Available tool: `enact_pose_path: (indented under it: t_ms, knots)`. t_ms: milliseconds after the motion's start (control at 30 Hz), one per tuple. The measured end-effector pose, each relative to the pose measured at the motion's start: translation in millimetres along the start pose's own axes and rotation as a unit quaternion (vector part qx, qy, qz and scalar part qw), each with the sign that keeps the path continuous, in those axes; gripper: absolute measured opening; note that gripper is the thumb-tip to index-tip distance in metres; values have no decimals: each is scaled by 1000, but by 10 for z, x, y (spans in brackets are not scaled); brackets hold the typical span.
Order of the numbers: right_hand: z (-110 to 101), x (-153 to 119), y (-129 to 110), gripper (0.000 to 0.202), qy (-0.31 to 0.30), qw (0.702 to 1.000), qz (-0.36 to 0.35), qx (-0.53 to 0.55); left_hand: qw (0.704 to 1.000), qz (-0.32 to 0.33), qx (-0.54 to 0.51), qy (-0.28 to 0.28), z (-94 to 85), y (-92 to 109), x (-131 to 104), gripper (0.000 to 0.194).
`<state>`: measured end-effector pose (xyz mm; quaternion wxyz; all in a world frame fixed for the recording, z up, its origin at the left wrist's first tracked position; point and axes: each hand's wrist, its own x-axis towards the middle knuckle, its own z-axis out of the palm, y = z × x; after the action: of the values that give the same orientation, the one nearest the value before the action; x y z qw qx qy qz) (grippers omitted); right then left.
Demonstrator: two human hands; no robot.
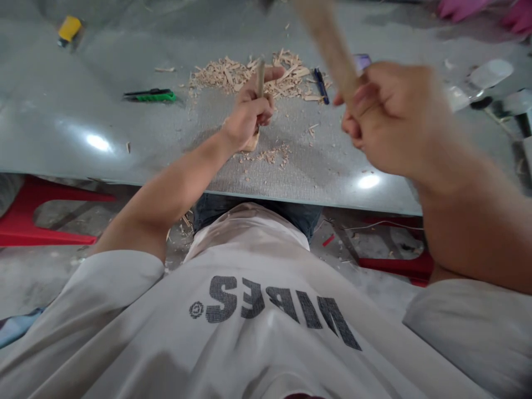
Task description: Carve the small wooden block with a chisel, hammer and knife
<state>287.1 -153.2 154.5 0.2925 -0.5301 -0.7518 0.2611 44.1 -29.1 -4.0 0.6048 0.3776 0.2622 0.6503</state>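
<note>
My left hand (252,111) is wrapped round an upright chisel (260,77), whose slim handle sticks out above the fist; one finger points out to the right. Under that hand a small piece of wood (251,145) lies on the table, mostly covered, so where the blade meets it is hidden. Raised on the right, my right hand (394,113) grips the wooden handle of a hammer (326,41). The hammer slants up to the left, blurred, its dark head mostly cut off by the top edge of the picture.
Wood shavings (226,75) are heaped behind my left hand. A green cutter knife (150,96) lies left, a blue pen (321,86) right, a yellow tape measure (70,29) far left. Clear plastic items (482,80) stand at the right. Red stools (45,210) flank me below the table edge.
</note>
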Motion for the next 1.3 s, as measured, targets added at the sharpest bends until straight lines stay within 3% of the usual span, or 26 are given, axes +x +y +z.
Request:
enact_pose_path:
  t_ms: [100,200,300,400,533,567,733,867,933,1033,1100,1200,1300]
  knots:
    - [-12,10,1,39,-38,998,45,-39,1000,2,4,-18,-15,-18,15,63]
    - [-20,9,-9,35,34,998,-13,48,997,32,28,-61,-36,6,-7,50]
    - [-27,20,-5,40,-3,1000,-4,-1,994,49,59,-80,-45,59,-39,43]
    - [-36,32,13,52,-41,998,38,-34,994,37,81,-67,-39,128,-79,46]
    - [-20,23,29,58,59,995,-29,71,990,3,127,-58,-3,199,-141,47]
    - [-16,22,30,58,59,995,-32,68,990,5,131,-44,11,204,-151,46]
    - [-38,24,21,51,-51,997,29,-49,993,10,116,-28,50,142,-114,50]
    - [-47,31,12,51,53,997,-44,29,991,38,128,-12,62,87,-69,45]
    - [-52,50,6,53,34,999,-35,5,990,46,135,-8,80,97,-83,46]
    - [-61,69,-18,51,-39,996,32,-79,991,27,131,-1,102,139,-122,47]
    - [-52,58,-36,52,-25,997,27,-69,996,-9,94,-7,99,149,-120,56]
    - [-18,28,-42,55,42,999,-35,0,997,-38,71,18,72,113,-63,63]
    - [-14,36,-32,49,-10,998,-17,-51,991,-16,130,19,41,61,-1,59]
